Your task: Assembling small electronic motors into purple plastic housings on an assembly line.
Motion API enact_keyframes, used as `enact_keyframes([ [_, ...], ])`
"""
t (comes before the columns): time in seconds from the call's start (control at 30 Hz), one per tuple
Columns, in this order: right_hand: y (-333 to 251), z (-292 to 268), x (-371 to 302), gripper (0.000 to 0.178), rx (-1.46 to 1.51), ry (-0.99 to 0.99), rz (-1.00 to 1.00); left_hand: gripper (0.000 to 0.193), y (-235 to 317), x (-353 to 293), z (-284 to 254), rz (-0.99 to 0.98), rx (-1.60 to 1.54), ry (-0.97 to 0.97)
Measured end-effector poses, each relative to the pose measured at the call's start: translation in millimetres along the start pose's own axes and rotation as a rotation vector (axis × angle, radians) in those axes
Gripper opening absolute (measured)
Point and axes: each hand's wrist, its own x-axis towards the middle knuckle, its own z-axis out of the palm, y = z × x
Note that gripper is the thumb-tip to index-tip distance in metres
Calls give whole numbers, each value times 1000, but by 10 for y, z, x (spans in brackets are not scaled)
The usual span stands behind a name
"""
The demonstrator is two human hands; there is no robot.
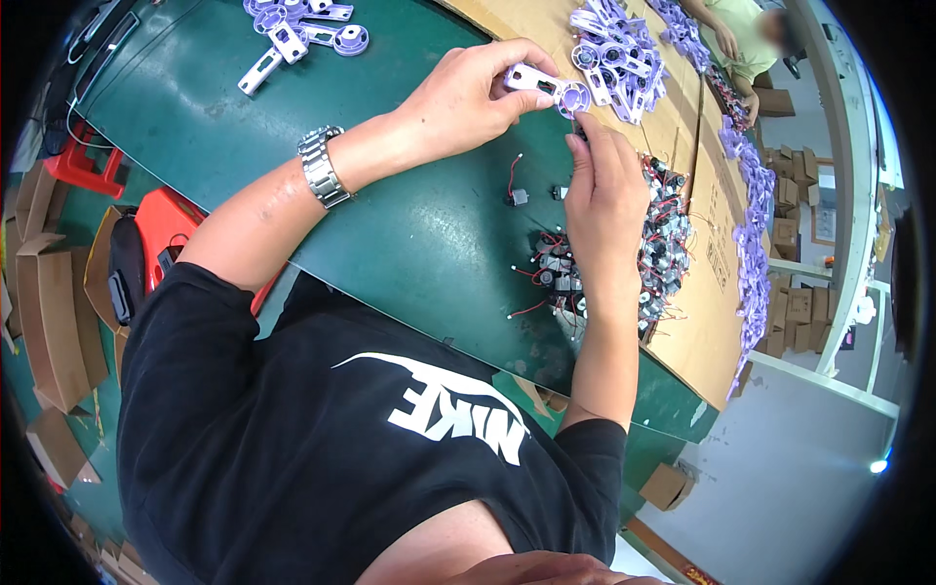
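My left hand, with a metal watch on the wrist, grips a purple and white plastic housing with a long flat handle and a round ring at one end. Thumb and fingers pinch it by the handle. My right hand is closed just below the ring. Its fingertips pinch a small dark piece by the ring, mostly hidden by the fingers. Under and around the right forearm lies a heap of small motors with red wires. A single wired motor rests apart on the green table.
More purple housings are piled on cardboard to the right, and several lie at the far left of the table. A co-worker is at the far right. A red stool and cardboard boxes stand at the left.
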Motion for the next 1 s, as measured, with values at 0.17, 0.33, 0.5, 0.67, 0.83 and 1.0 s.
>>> enact_keyframes([
  [0.17,-20,21,35,31,-109,21,56,27,29,-4,4,29,49,19],
  [0.33,-5,-58,168,32,-207,49,-118,26,-6,-26,21,106,130,-4],
  [0.5,70,20,145,26,-95,-39,-29,22,20,-36,25,111,107,-7],
  [0.67,120,68,111,24,18,28,12,21,36,-41,22,81,85,-51],
  [0.83,201,121,67,26,73,70,15,20,-6,-40,31,21,1,-68],
  [1.0,311,72,7,27,747,-58,522,20,13,-46,52,8,-70,-63],
])
